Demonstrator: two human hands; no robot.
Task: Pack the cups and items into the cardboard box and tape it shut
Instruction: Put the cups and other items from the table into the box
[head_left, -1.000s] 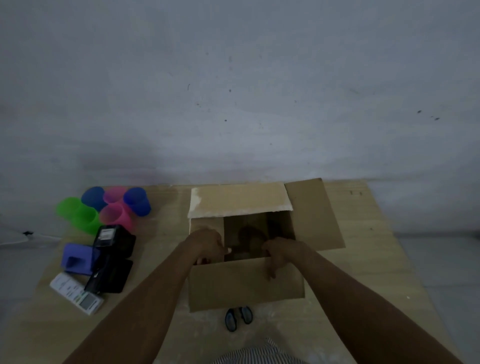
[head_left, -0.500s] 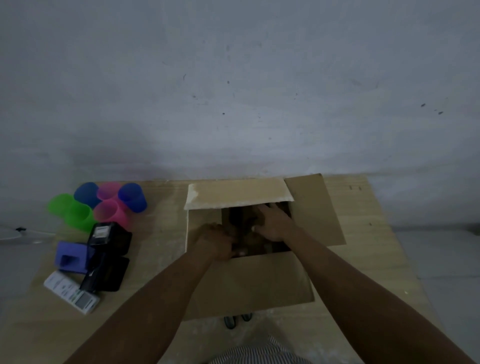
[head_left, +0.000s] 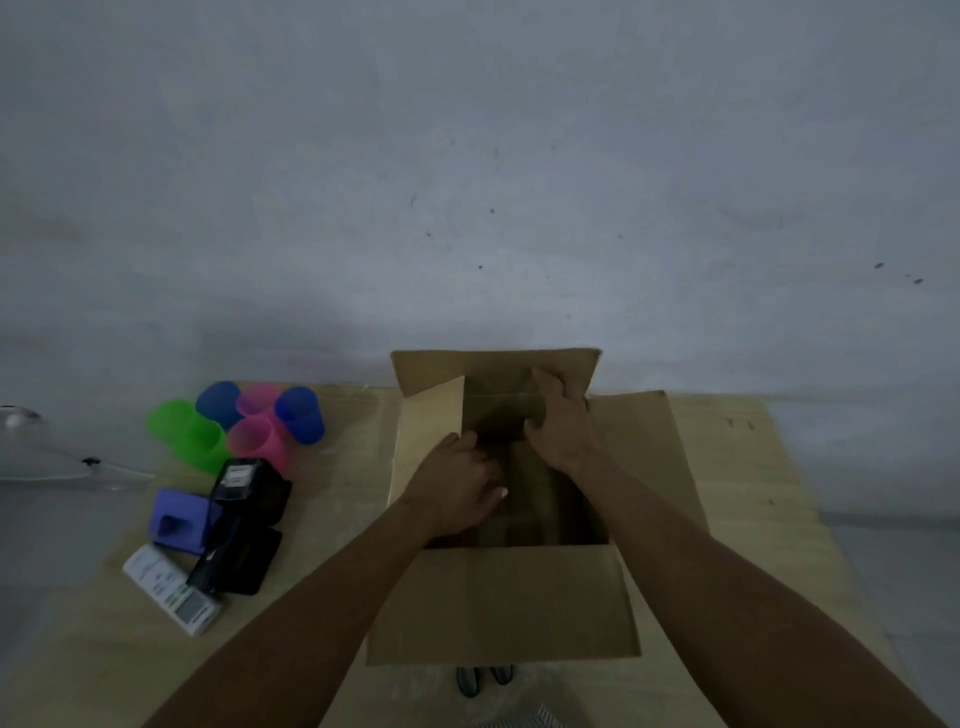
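Hands both reaching into cardboard box (head_left: 504, 603) sitting on desk (head_left: 337, 519), flaps open | right hand (head_left: 561, 421) pressing straight fingers (head_left: 545, 382) against far inner wall | left hand (head_left: 457, 488) curling into shadow, grip unreadable | box floor too dark to read | cups (head_left: 244, 426) standing clustered desk-left, outside box
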